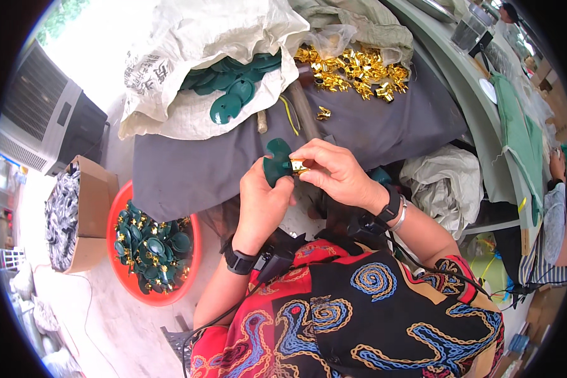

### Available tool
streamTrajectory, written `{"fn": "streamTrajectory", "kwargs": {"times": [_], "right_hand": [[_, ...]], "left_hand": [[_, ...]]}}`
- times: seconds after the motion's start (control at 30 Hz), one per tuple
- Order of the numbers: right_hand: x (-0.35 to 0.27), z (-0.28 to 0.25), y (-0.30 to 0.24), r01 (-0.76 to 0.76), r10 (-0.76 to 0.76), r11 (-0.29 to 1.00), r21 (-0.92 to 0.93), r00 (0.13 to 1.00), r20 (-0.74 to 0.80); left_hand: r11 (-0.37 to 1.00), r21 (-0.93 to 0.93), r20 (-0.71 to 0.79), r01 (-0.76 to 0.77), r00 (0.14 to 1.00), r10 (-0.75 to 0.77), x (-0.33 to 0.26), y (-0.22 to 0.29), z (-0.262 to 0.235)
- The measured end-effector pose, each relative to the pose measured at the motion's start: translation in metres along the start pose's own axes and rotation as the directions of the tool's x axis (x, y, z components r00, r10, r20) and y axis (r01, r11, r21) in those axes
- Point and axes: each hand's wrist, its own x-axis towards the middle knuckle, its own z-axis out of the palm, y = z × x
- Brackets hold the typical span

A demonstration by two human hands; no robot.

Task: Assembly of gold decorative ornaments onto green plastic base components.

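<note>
Over the near edge of a dark grey cloth, my left hand is closed on a dark green plastic disc held on edge. My right hand pinches a small shiny gold metal piece against the disc's right face. The two parts touch; whether they are joined I cannot tell, as my fingers cover much of the joint. Beyond my hands one loose gold piece lies on the cloth, near a wooden stick and a yellow strip.
A white woven sack spills green discs. Right of it lies a heap of gold pieces. At lower left, a red basin holds discs with gold fittings. A cardboard box stands behind it. Another person's arm shows far right.
</note>
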Motion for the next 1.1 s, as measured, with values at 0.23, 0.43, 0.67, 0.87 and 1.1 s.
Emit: {"fn": "streamTrajectory", "kwargs": {"times": [0.23,0.43,0.67,0.87,1.1], "right_hand": [[-0.003,0.003,0.0,-0.124,0.124,0.975,0.186,0.992,0.015],[-0.001,0.004,-0.006,-0.07,0.069,0.995,0.066,0.997,0.024],[0.004,0.001,-0.014,0.062,-0.044,0.971,-0.229,0.995,0.085],[-0.001,0.004,-0.012,-0.43,0.389,0.824,0.369,0.903,0.183],[-0.004,0.001,-0.001,-0.597,0.52,0.463,0.655,0.781,0.345]], "left_hand": [[0.999,0.038,-0.001,-0.012,1.0,0.012,-0.008,0.006,-0.001],[1.0,0.021,0.013,-0.006,1.0,0.005,-0.01,-0.004,0.0],[0.941,0.26,0.031,-0.216,0.976,0.216,-0.012,-0.01,0.001],[0.76,0.512,0.052,-0.4,0.898,0.438,-0.018,-0.007,0.004],[0.599,0.673,0.146,-0.434,0.872,0.468,-0.02,-0.01,0.01]]}}
